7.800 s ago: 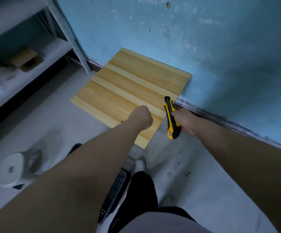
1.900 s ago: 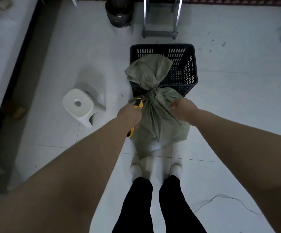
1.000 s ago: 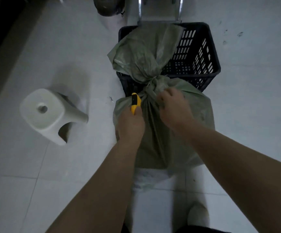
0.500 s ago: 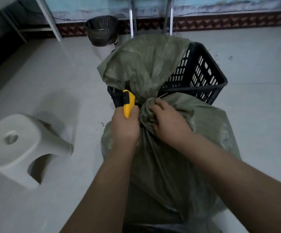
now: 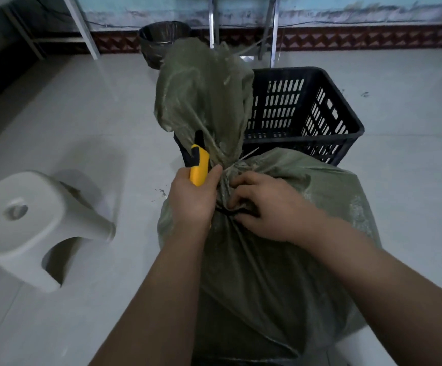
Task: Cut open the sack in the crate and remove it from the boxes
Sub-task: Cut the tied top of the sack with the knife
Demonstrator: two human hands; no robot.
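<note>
A grey-green woven sack (image 5: 280, 260) stands on the floor right in front of me, tied at its neck, its loose top (image 5: 204, 101) standing upright. My left hand (image 5: 191, 199) grips a yellow and black utility knife (image 5: 198, 162), tip up, against the left side of the tied neck. My right hand (image 5: 264, 207) has its fingers curled on the gathered fabric and a dark tie at the neck. A black slotted plastic crate (image 5: 307, 114) sits just behind the sack; its inside is partly hidden by the sack top.
A white plastic stool (image 5: 29, 223) stands to the left of the sack. A bin with a dark liner (image 5: 161, 40) and metal legs (image 5: 241, 27) stand at the far wall. Light tiled floor lies on both sides.
The view has come closer and lower over the sack. My right hand has shifted slightly down on the neck, onto the dark tie. The knife stays at the neck's left side.
</note>
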